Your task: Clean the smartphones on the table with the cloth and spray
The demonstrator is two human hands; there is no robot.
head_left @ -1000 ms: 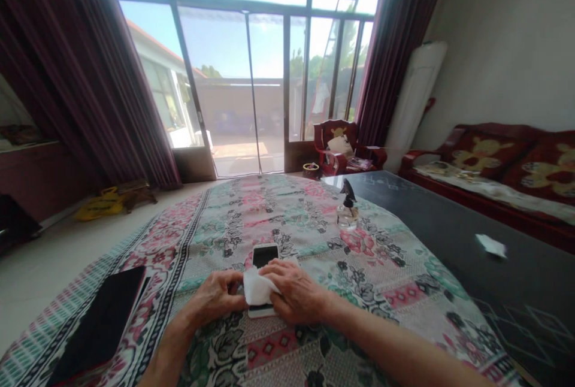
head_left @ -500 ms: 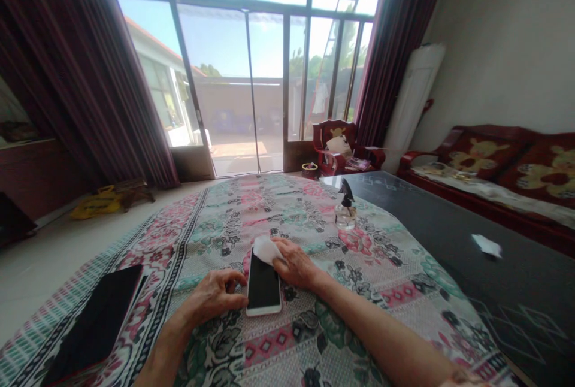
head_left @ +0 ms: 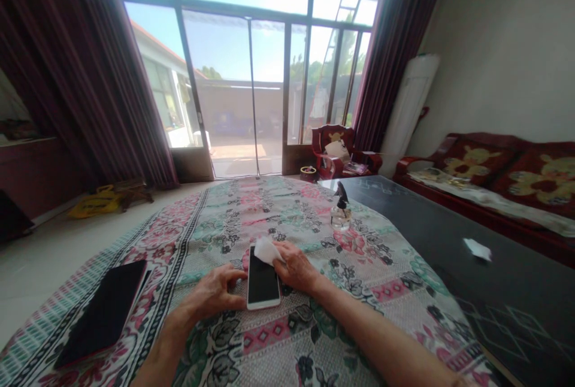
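Observation:
A white smartphone [head_left: 263, 284] with a dark screen lies face up on the flowered tablecloth [head_left: 296, 330]. My right hand [head_left: 294, 264] grips a white tissue [head_left: 266, 250], pressed on the upper part of the screen. At the phone's left edge, my left hand [head_left: 213, 294] touches it with thumb and index finger apart, steadying nothing else. A clear spray bottle [head_left: 341, 214] with a black nozzle stands upright beyond my right hand. To the far left lies a dark tablet-like case [head_left: 105, 312] with a red edge.
A dark coffee table [head_left: 431, 243] adjoins on the right, with a crumpled white tissue [head_left: 478, 250] on it. Behind it stand a red wooden sofa [head_left: 494, 195] and an armchair [head_left: 341, 156]. A yellow bag [head_left: 96, 201] sits on the floor at left, before glass doors.
The view has shifted slightly. My right hand and the tissue remain at the upper part of the phone screen, and my left hand stays at its left edge.

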